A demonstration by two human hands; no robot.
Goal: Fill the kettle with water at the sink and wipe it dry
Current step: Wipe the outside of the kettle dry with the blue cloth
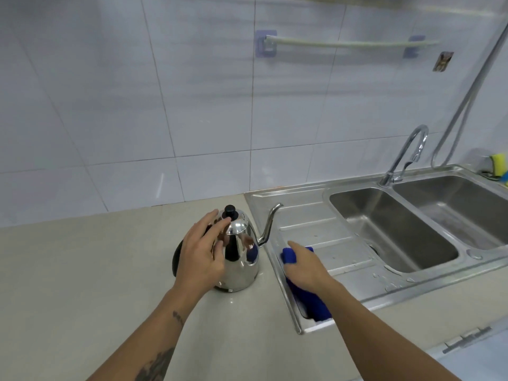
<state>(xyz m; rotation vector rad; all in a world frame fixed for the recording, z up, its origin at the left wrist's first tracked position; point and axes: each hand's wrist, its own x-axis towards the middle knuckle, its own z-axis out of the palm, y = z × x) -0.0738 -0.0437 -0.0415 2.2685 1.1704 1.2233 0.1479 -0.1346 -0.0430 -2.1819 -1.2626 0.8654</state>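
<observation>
A shiny steel gooseneck kettle (239, 261) with a black lid knob stands upright on the beige counter, its thin spout pointing right toward the sink. My left hand (202, 253) is spread over its left side with relaxed fingers by the lid, hiding the black handle. My right hand (305, 265) grips a blue cloth (310, 301) lying on the sink's drainboard (324, 224); the cloth wraps over my fingers. The steel double sink (395, 229) lies to the right, with a curved tap (406, 155) behind it.
White tiled wall behind carries a towel rail (349, 44). A hose (467, 105) hangs at the right. A yellow-green sponge (499, 165) sits at the sink's back right corner. Water drops lie on the sink's front rim. The beige counter (82, 270) spreads left.
</observation>
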